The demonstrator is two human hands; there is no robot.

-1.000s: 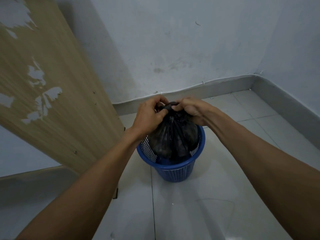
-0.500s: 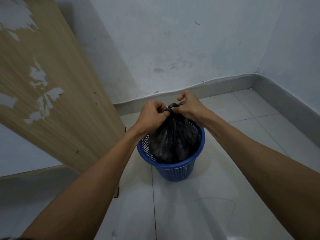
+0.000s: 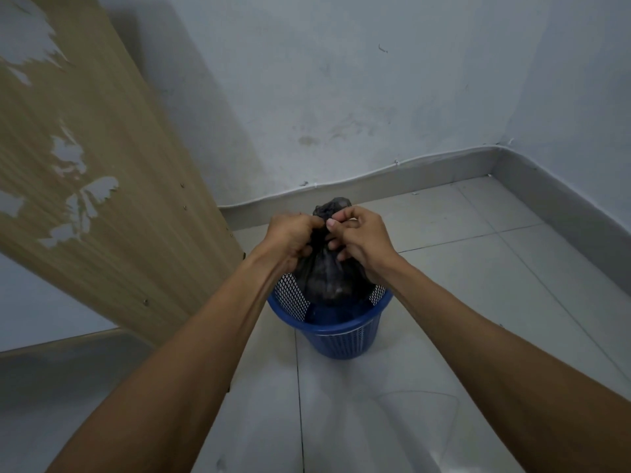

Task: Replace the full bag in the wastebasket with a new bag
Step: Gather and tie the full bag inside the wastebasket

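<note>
A blue mesh wastebasket [image 3: 345, 339] stands on the pale tiled floor at the middle of the head view. A full black bag [image 3: 329, 278] bulges out of its top, its bottom partly raised above the basket's blue floor. My left hand [image 3: 292, 238] is closed around the left side of the bag's gathered neck. Touching it from the right, my right hand [image 3: 362, 238] pinches the same neck. A crumpled tuft of the bag [image 3: 333, 205] sticks up behind my fingers. No new bag is in view.
A worn wooden board [image 3: 102, 186] with peeled patches leans at the left, close to the basket. Grey walls with a skirting [image 3: 375, 179] form a corner behind and to the right. Tiled floor [image 3: 478, 285] stretches right of the basket and toward me.
Both hands have shifted their grip on the bag's neck, and a tuft of bag now stands up above them. The bag sits higher in the basket than before.
</note>
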